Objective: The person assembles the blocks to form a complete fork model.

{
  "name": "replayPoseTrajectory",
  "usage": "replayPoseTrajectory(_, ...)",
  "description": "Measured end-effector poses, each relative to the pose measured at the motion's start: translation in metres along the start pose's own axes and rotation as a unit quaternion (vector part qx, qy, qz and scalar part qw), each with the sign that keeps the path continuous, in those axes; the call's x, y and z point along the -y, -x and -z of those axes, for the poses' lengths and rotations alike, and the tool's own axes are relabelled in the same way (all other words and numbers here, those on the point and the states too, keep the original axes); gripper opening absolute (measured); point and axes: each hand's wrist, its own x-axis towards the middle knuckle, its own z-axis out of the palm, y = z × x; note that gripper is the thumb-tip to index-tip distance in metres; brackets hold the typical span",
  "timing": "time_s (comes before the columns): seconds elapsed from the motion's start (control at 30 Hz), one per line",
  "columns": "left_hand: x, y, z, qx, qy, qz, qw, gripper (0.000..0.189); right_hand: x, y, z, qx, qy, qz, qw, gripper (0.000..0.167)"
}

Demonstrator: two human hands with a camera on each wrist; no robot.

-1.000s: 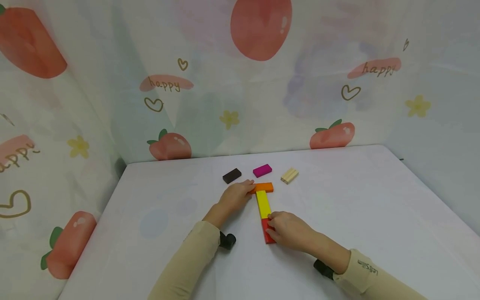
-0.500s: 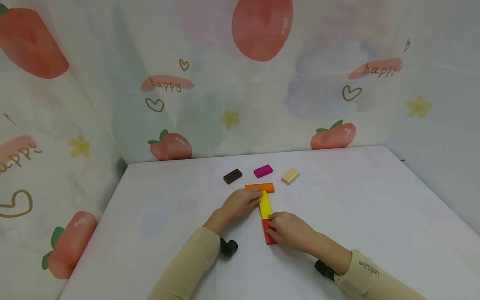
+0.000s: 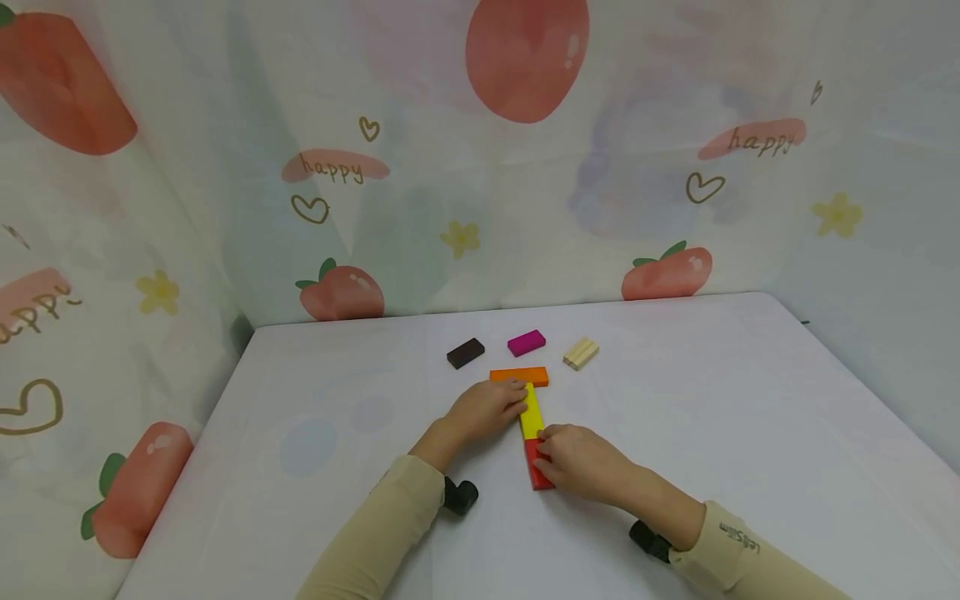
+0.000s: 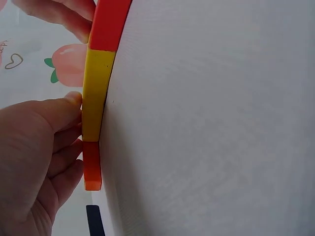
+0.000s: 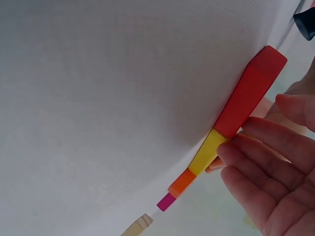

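In the head view an orange block [image 3: 519,374] lies crosswise, a yellow block [image 3: 532,421] meets its near side, and a red block [image 3: 537,471] continues the line. My left hand [image 3: 486,410] rests its fingertips on the yellow block near the orange one. In the left wrist view its thumb touches the top of the yellow block [image 4: 96,96]. My right hand [image 3: 585,461] has its fingers on the red block, close to the joint with the yellow. Its fingers look extended in the right wrist view, beside the red block [image 5: 248,96]. Parts of the blocks are hidden under both hands.
Behind the orange block lie a dark brown block [image 3: 466,353], a magenta block [image 3: 527,342] and pale wooden blocks [image 3: 581,353] side by side. A white cloth covers the table [image 3: 712,400]. Printed fabric [image 3: 525,208] hangs along the back and sides.
My left hand has drawn back from the left end of the orange block to the far part of the yellow one. The right hand stays on the red block.
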Motion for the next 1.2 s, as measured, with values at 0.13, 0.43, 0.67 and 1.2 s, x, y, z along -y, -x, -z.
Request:
replayPoseTrajectory(0.13,-0.002,-0.001,0.002,0.008,-0.015,0.002,0.9998,0.037,-0.002,-0.002,0.003,0.012,-0.018,-0.011,0.9997,0.015)
replayPoseTrajectory(0.43,-0.001,-0.001,0.000,0.011,0.012,0.007,0.9998,0.037,-0.014,-0.004,0.010,0.043,-0.105,-0.022,0.9933,0.019)
replayPoseTrajectory(0.67,0.000,-0.002,-0.001,0.016,0.034,0.018,0.9991,0.038,-0.017,-0.003,0.011,0.043,-0.126,-0.023,0.9908,0.022)
replayPoseTrajectory(1.2,0.003,-0.002,-0.005,0.008,0.039,0.021,0.9990,0.042,-0.033,-0.009,0.019,0.045,-0.178,-0.068,0.9807,0.025)
